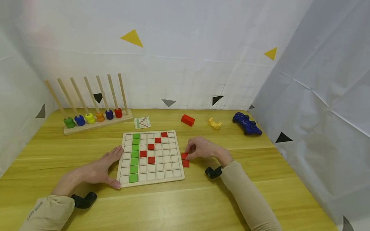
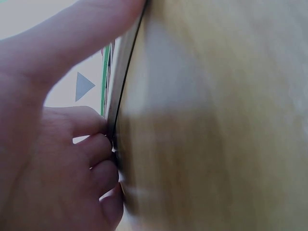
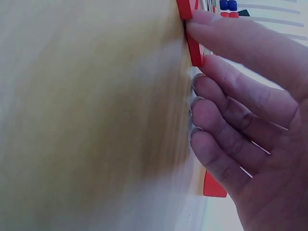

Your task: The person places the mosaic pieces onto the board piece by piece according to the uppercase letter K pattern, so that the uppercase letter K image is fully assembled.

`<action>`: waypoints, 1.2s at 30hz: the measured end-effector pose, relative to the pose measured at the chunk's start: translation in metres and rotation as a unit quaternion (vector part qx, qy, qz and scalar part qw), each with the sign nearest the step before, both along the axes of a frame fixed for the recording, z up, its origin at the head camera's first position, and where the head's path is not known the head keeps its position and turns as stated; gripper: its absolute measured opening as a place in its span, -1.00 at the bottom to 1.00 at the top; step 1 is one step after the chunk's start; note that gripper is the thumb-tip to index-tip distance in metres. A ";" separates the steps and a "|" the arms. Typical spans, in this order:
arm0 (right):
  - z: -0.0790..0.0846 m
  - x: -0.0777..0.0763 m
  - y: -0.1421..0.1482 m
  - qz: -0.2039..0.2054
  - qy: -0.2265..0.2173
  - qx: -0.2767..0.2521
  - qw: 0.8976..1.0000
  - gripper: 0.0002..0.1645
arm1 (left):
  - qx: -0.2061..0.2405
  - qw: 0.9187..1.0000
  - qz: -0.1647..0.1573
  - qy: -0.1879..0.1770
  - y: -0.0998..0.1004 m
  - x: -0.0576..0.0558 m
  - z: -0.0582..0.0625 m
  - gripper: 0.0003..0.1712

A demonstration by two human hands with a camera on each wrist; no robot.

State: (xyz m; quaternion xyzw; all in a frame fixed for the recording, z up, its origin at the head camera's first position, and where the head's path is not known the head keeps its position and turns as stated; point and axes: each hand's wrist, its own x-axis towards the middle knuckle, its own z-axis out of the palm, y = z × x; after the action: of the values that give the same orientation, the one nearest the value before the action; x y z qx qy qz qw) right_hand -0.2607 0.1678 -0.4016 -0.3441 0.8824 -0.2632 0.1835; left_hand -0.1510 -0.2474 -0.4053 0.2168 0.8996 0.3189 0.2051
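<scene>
A square wooden grid board [image 1: 151,182] lies flat on the table. One column holds green tiles [image 1: 134,154], and several red tiles [image 1: 151,147] sit in other cells, mostly along a diagonal. My left hand [image 1: 99,166] rests by the board's left edge, fingers extended and thumb apart, touching the rim. Right of the board, my right hand [image 1: 203,147] pinches a loose red tile [image 3: 193,45] between thumb and index finger at table level. Another loose red tile [image 1: 186,164] lies just in front of it. The right hand's other fingers are bent.
A small pattern card [image 1: 142,123] lies behind the board. A peg stand [image 1: 98,125] with coloured beads stands at back left. Farther right are a red block [image 1: 188,120], a yellow arched block [image 1: 214,124] and a blue game controller [image 1: 246,124].
</scene>
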 end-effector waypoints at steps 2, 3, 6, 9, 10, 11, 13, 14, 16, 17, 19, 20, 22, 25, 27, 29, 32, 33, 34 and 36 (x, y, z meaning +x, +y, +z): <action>0.000 0.000 0.000 0.000 0.001 0.001 1.000 -0.77 | 0.000 1.000 0.000 -0.001 0.000 0.000 0.000 0.54; 0.000 0.000 0.000 -0.001 0.002 0.002 1.000 -0.77 | 0.000 1.000 -0.001 -0.001 0.000 0.000 0.000 0.54; -0.001 -0.001 0.000 -0.002 0.006 0.008 1.000 -0.76 | 0.001 1.000 -0.001 -0.002 0.000 0.000 0.000 0.54; -0.002 -0.001 0.002 -0.005 0.009 0.007 1.000 -0.76 | 0.001 1.000 -0.001 -0.001 0.000 -0.001 0.000 0.54; -0.002 -0.001 0.002 -0.007 0.012 0.005 1.000 -0.77 | 0.001 1.000 0.000 -0.002 0.000 -0.001 0.000 0.54; -0.002 -0.001 0.002 -0.009 0.015 0.002 1.000 -0.77 | 0.001 1.000 0.000 -0.002 0.001 -0.001 0.000 0.54; 0.001 0.000 0.002 -0.010 0.024 -0.004 1.000 -0.78 | 0.002 1.000 -0.001 -0.003 0.001 -0.001 0.000 0.54; 0.003 0.001 0.002 -0.008 0.031 -0.007 0.999 -0.79 | 0.002 1.000 -0.001 -0.003 0.001 -0.001 0.000 0.54; 0.009 0.004 -0.002 0.001 0.043 -0.011 0.999 -0.80 | 0.000 1.000 -0.001 -0.005 0.002 -0.001 0.000 0.55; 0.013 0.006 -0.005 0.007 0.048 -0.011 0.999 -0.81 | 0.000 1.000 -0.001 -0.005 0.001 -0.001 0.000 0.55; 0.021 0.010 -0.013 0.019 0.056 -0.009 0.998 -0.81 | 0.000 1.000 0.000 -0.006 0.001 -0.001 -0.001 0.55; 0.025 0.011 -0.017 0.026 0.061 -0.009 0.998 -0.81 | -0.001 1.000 0.001 -0.006 0.001 -0.001 -0.001 0.55; 0.032 0.014 -0.027 0.038 0.069 -0.004 0.997 -0.81 | 0.000 1.000 0.001 -0.007 0.000 -0.001 -0.002 0.54; 0.038 0.018 -0.042 0.048 0.074 0.005 0.996 -0.79 | -0.001 1.000 0.000 -0.008 -0.001 -0.001 -0.002 0.54; 0.040 0.021 -0.051 0.052 0.069 0.016 0.996 -0.78 | -0.006 1.000 0.000 -0.008 0.000 -0.001 -0.002 0.54; 0.039 0.025 -0.060 0.057 0.058 0.033 0.996 -0.78 | -0.007 1.000 0.001 -0.008 0.000 0.000 -0.002 0.54; 0.035 0.029 -0.070 0.068 0.046 0.059 0.995 -0.78 | -0.011 1.000 0.003 -0.009 0.001 0.000 -0.003 0.54; 0.034 0.031 -0.073 0.072 0.044 0.068 0.994 -0.78 | -0.011 1.000 0.004 -0.010 0.001 0.000 -0.003 0.54; 0.033 0.032 -0.075 0.076 0.043 0.074 0.993 -0.78 | -0.010 1.000 0.004 -0.009 0.001 0.000 -0.003 0.54; 0.031 0.035 -0.079 0.084 0.040 0.082 0.992 -0.78 | -0.012 1.000 0.006 -0.009 0.001 0.000 -0.002 0.54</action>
State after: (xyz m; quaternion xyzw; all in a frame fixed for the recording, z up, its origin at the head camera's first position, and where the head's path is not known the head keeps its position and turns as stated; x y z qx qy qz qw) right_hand -0.2255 0.0886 -0.3704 -0.4111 0.8756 -0.1595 0.1972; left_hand -0.1513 -0.2462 -0.4077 0.2064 0.9025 0.3116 0.2141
